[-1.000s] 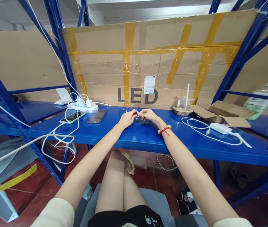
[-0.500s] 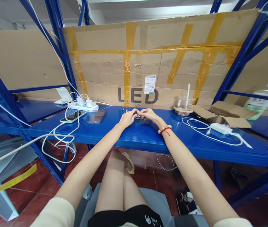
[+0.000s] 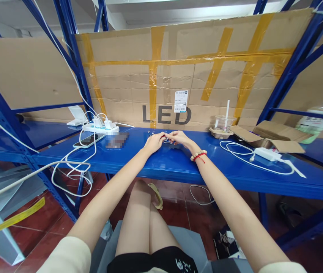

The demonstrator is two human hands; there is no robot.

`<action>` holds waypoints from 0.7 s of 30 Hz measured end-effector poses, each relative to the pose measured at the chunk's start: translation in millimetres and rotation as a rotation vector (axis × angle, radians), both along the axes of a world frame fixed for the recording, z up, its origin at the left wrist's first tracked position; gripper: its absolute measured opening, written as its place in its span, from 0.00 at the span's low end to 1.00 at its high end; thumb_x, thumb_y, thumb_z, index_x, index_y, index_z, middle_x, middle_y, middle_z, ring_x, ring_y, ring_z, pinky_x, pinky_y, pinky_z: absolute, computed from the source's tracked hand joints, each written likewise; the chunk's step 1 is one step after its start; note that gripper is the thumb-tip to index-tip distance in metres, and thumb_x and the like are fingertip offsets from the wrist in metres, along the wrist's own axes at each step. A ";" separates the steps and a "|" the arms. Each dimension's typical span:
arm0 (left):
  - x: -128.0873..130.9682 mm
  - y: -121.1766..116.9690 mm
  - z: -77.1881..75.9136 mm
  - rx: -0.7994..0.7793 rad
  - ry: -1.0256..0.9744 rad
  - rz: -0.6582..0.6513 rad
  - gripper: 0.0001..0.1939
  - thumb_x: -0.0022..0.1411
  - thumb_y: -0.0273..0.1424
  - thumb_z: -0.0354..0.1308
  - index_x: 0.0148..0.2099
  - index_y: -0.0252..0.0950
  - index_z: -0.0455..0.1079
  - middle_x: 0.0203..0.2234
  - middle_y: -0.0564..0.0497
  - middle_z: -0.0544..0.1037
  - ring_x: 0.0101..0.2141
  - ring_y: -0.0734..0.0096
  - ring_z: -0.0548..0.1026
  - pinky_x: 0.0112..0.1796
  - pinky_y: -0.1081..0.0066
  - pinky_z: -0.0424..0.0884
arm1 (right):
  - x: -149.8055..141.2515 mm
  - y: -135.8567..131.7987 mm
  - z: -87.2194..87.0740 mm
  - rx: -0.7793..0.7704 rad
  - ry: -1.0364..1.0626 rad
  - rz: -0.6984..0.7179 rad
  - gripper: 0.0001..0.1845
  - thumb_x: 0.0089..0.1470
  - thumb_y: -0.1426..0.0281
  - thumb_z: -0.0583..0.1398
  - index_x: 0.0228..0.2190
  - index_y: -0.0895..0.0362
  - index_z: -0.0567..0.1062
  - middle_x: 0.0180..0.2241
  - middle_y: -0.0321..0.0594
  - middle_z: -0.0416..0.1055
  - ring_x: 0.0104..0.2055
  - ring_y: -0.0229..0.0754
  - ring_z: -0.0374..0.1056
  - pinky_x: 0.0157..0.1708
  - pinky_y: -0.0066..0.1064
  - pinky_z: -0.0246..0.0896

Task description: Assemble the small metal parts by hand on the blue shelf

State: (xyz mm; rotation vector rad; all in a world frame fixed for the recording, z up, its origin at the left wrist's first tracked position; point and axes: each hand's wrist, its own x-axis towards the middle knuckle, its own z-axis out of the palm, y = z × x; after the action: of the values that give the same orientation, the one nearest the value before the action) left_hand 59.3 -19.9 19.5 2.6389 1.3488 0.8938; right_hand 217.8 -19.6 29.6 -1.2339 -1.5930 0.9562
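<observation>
1 left hand (image 3: pixel 153 143) and 1 right hand (image 3: pixel 180 138) pinch a reddish thing (image 3: pixel 163 137), long axis hidden

Person's left hand (image 3: pixel 153 143) and right hand (image 3: pixel 180 138) pretty much meet over the blue shelf (image 3: pixel 164 163), some tiny shiny thing (image 3: pixel 167 141) right by the fingertips, too small to identify. 1 phone (image 3: pixel 86 142) near the power strip (image 3: pixel 104 130).

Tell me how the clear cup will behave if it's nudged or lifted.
The clear cup looks thin-walled and see-through, so it is probably light and may flex if squeezed. The brown holder at its base likely steadies it against tipping. Its white straw stands well above the rim and might swing.
</observation>
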 end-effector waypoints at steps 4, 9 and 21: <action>0.5 0.2 -0.3 -0.016 -0.002 0.007 0.15 0.64 0.35 0.40 0.47 0.42 0.65 0.37 0.50 0.76 0.41 0.67 0.72 0.40 0.70 0.66 | -1.3 0.4 -0.1 -0.005 0.008 -0.008 0.23 0.27 0.54 0.69 0.19 0.60 0.72 0.15 0.32 0.62 0.20 0.30 0.57 0.17 0.21 0.52; 0.1 2.0 -1.8 -0.009 -0.004 0.002 0.15 0.64 0.35 0.39 0.46 0.42 0.64 0.36 0.50 0.76 0.39 0.67 0.73 0.38 0.70 0.67 | -3.0 0.4 -0.3 0.001 0.038 -0.012 0.24 0.26 0.54 0.69 0.18 0.60 0.71 0.15 0.31 0.61 0.19 0.29 0.56 0.17 0.21 0.52; 0.0 4.6 -3.0 -0.001 0.015 -0.001 0.14 0.65 0.35 0.38 0.45 0.41 0.63 0.38 0.50 0.75 0.41 0.66 0.72 0.39 0.70 0.66 | -3.6 0.0 -0.1 -0.003 0.049 -0.015 0.23 0.27 0.54 0.69 0.18 0.60 0.71 0.15 0.31 0.62 0.19 0.29 0.57 0.16 0.20 0.52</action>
State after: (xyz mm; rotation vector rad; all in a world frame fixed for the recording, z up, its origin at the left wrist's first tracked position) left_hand 59.3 -15.3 16.5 2.6505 1.3513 0.8755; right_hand 214.3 -19.6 29.5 -1.2133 -1.5426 0.9723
